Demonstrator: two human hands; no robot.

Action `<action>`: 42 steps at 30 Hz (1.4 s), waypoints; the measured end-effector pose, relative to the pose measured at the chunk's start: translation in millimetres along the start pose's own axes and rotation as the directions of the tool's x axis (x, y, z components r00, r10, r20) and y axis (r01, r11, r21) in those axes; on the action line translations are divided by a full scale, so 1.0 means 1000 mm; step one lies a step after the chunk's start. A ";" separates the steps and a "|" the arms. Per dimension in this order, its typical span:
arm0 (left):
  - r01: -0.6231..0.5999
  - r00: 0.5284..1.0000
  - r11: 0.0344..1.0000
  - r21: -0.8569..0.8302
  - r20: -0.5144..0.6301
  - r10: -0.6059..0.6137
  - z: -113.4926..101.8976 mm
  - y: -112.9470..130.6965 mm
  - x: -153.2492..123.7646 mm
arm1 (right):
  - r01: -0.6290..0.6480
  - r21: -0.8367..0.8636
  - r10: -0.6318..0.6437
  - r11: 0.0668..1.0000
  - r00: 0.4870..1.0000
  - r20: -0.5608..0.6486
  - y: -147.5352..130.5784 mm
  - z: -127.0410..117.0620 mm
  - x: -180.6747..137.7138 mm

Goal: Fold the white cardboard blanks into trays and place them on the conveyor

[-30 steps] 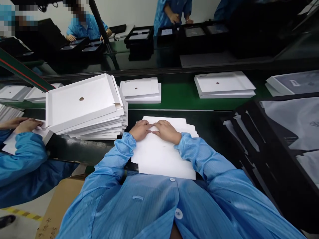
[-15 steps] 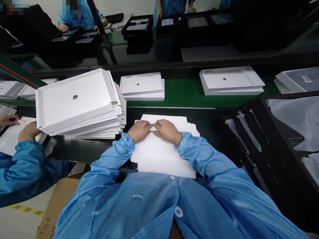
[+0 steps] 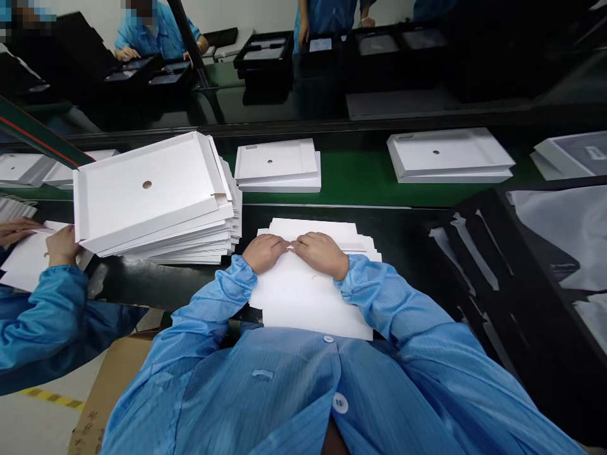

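Note:
A flat, die-cut white cardboard sheet (image 3: 303,297) lies in front of me, its near edge against my body. My left hand (image 3: 266,253) has its fingers closed on the sheet's far flap. Close beside it, my right hand (image 3: 321,254) is closed on the same flap, the fingertips of both hands almost touching. The flap (image 3: 351,247) stands slightly raised along a crease to the right of my right hand. More white card edges show beyond it. My thumbs and the part of the flap under my fingers are mostly hidden.
A tall stack of folded white box trays (image 3: 147,208) stands to my left. White trays (image 3: 279,161) sit on the green belt (image 3: 353,167) beyond. At the right are black dividers (image 3: 531,265) with wrapped items. At far left, a co-worker's hands (image 3: 61,245) handle a white sheet.
The far flap now stands up more along its crease, and my fingers have rolled slightly with it. Trays on the belt appear a little further right. The co-worker's hands at left have shifted on their sheet.

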State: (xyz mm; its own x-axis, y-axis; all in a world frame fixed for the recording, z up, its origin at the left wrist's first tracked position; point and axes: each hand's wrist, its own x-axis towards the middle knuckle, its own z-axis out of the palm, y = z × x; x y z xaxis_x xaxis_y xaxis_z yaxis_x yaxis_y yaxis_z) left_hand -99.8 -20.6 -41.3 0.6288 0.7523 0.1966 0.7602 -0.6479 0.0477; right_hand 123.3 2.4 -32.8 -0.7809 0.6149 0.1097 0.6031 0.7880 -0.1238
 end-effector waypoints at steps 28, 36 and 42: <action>0.050 0.993 0.997 -0.051 -0.106 -0.055 0.004 -0.005 -0.001 | -0.066 -0.007 0.066 0.998 0.998 0.001 -0.008 -0.001 0.000; -0.001 0.974 0.994 -0.107 -0.225 -0.023 0.011 -0.024 -0.002 | -0.239 0.122 0.245 0.963 0.969 -0.037 0.061 -0.017 -0.066; 0.042 0.977 0.988 -0.146 -0.200 -0.071 0.010 -0.024 0.002 | -0.289 0.447 0.392 0.847 0.907 -0.155 0.106 -0.002 -0.111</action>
State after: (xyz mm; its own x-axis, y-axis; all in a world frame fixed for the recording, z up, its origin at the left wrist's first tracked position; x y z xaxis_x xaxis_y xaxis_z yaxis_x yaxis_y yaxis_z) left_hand -115.2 -2.3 -51.8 0.5278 0.7573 0.3847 0.7539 -0.6263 0.1985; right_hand 274.3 17.9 -56.5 -0.4467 0.8711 0.2042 0.6640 0.4758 -0.5769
